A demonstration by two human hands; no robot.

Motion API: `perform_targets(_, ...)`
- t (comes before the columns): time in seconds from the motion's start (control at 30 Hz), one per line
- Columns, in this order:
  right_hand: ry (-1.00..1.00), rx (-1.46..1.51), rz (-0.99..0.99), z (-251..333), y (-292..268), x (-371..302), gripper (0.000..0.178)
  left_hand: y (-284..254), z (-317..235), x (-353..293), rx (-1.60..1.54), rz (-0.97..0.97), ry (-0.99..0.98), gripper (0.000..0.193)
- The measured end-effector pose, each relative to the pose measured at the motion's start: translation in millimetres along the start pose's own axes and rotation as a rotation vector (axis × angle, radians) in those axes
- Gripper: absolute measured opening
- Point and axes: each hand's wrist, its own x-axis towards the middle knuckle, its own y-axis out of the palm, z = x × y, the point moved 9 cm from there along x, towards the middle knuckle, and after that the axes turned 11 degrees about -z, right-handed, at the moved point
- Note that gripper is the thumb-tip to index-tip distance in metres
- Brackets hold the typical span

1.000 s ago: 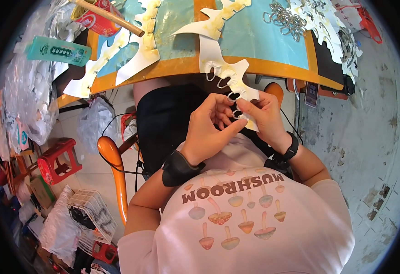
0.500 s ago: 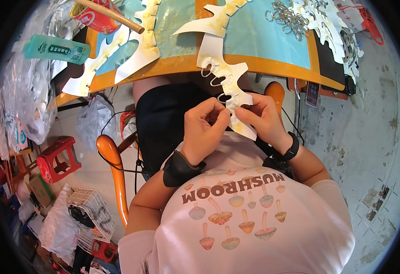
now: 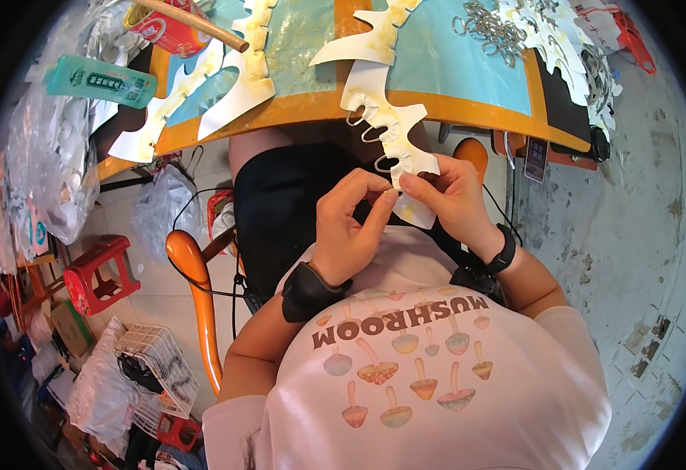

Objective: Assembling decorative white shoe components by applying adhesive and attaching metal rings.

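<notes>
A white cut-out strip (image 3: 403,142) with yellowish glue-like patches runs from the table's near edge down over my lap. Oval metal rings (image 3: 372,134) stick out along its left side, held by folded tabs. My right hand (image 3: 456,200) is closed on the strip's lower right part, thumb on top. My left hand (image 3: 354,223) pinches at the strip's left edge, below the lowest visible ring, with thumb and forefinger close together. Anything small between those fingertips is hidden. The strip's lower end hangs free below both hands.
More white cut-outs (image 3: 241,100) lie on the blue-topped table (image 3: 468,90). A heap of metal rings (image 3: 493,33) sits at the far right. At the far left are a red can (image 3: 172,35) with a wooden stick across it and a green bottle (image 3: 104,81). An orange chair arm (image 3: 194,290) stands left.
The strip's lower part has shifted slightly up and left between my hands. My right thumb has moved a little toward the left edge, and my left fingertips have closed nearer together.
</notes>
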Motion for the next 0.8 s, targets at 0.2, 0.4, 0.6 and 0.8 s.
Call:
perform_targets(0.2,-0.034,0.093,0.034,1,7,-7,0.024,-2,-4,-9,-0.035,-0.057,-0.015,0.016)
perform_targets(0.4,-0.136,0.093,0.092,10,17,-20,0.026,-13,-7,-17,-0.020,-0.249,-0.155,0.018)
perform_targets(0.6,-0.183,0.056,0.068,8,21,-31,0.027,-13,-20,-30,-0.161,-0.181,0.009,0.009)
perform_targets(0.8,-0.482,-0.424,0.249,34,31,-37,0.026,-34,-26,-34,-0.078,-0.294,0.040,0.003)
